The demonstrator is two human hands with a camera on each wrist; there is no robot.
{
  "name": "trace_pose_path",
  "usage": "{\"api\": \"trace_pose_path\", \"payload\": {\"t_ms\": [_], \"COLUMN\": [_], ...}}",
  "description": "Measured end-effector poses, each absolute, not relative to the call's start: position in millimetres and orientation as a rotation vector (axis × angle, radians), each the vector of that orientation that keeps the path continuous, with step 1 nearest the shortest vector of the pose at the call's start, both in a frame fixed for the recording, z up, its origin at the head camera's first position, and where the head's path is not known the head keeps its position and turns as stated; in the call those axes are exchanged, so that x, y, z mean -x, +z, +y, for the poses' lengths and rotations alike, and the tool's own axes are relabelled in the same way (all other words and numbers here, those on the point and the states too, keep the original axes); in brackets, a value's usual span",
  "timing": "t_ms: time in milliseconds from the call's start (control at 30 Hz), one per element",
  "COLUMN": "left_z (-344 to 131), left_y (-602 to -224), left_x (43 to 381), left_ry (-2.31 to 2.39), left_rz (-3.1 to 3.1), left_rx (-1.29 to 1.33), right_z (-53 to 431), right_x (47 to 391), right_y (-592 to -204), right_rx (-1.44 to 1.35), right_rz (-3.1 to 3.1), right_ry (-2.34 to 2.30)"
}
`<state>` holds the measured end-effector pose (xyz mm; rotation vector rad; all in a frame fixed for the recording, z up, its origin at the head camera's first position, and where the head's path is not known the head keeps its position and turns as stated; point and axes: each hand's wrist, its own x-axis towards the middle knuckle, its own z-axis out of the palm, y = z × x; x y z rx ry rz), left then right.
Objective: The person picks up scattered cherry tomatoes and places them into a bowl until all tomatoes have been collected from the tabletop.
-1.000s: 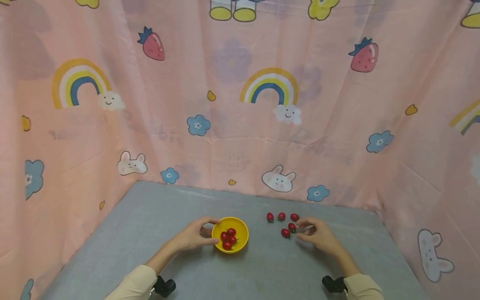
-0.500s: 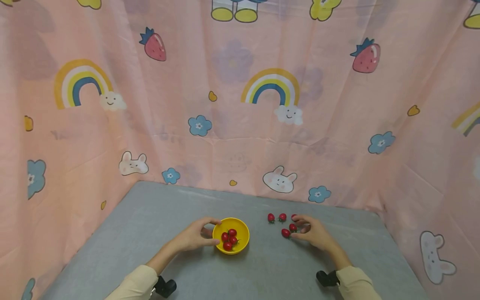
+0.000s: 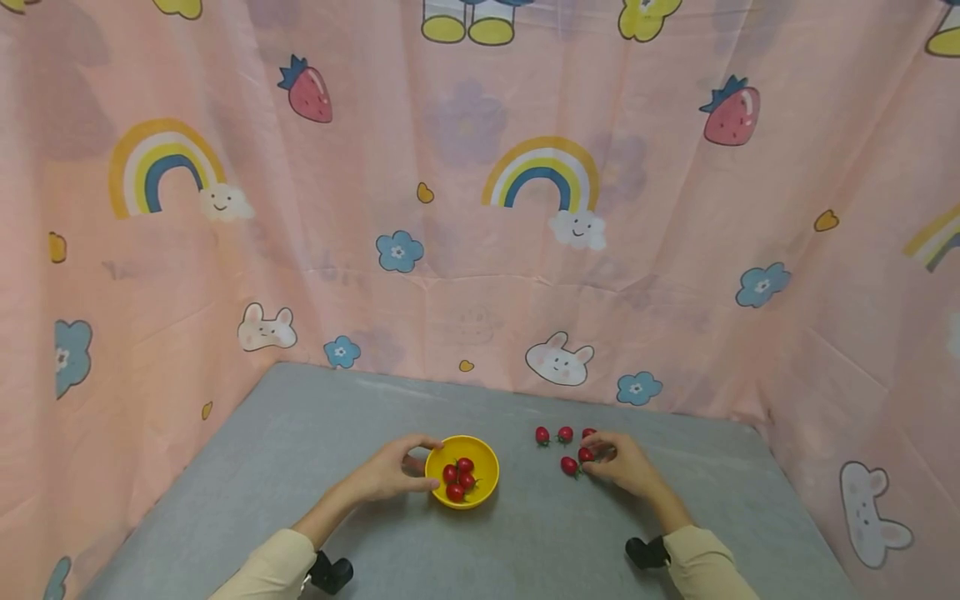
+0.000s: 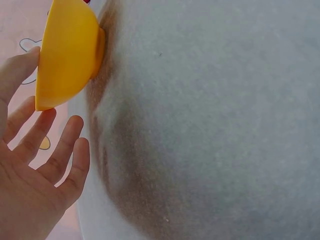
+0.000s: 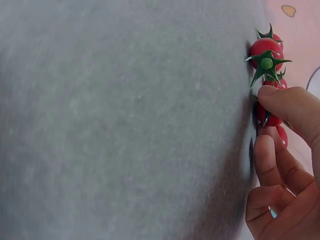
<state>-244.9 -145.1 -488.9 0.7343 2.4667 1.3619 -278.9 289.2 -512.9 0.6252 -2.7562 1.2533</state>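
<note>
"What covers the far side?"

"A pink cloth (image 3: 660,192), hanging in folds behind the grey table (image 3: 525,550)."

"And its prints?"

"One strawberry (image 3: 310,93) left, another right, a rainbow (image 3: 540,158) between them, ending in a smiling cloud (image 3: 577,228); lower, a rabbit face (image 3: 560,360) with a blue flower (image 3: 639,388) to its right."

The left forearm (image 3: 330,510) is slanting in from the near left of the yellow bowl (image 3: 484,468), and the left hand (image 3: 388,472) is holding the bowl's left side, the left thumb (image 4: 17,72) touching the nearer rim and the fingers (image 4: 35,137) spreading apart at the farther rim. Well to the right of the bowl, the right forearm (image 3: 672,502) is reaching forward, and the right hand (image 3: 625,463) is pinching between the right thumb (image 5: 290,106) and index finger (image 5: 292,167).
</note>
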Motion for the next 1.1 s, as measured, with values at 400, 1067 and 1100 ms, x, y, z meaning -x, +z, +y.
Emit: {"api": "trace_pose_path", "payload": {"t_ms": [400, 1067, 1100], "left_z": [-146, -145, -145], "left_y": [-491, -493, -494], "left_x": [246, 247, 247], "left_ry": [1.358, 1.377, 1.379], "left_rz": [2.465, 2.462, 2.462], "left_rx": [-0.748, -0.727, -0.727], "right_z": [289, 297, 296], "right_x": [279, 268, 267], "right_y": [-514, -502, -501], "right_rx": [-0.591, -0.541, -0.542], "right_rz": [-2.753, -2.754, -2.749], "right_ry": [1.258, 1.404, 1.415]}}
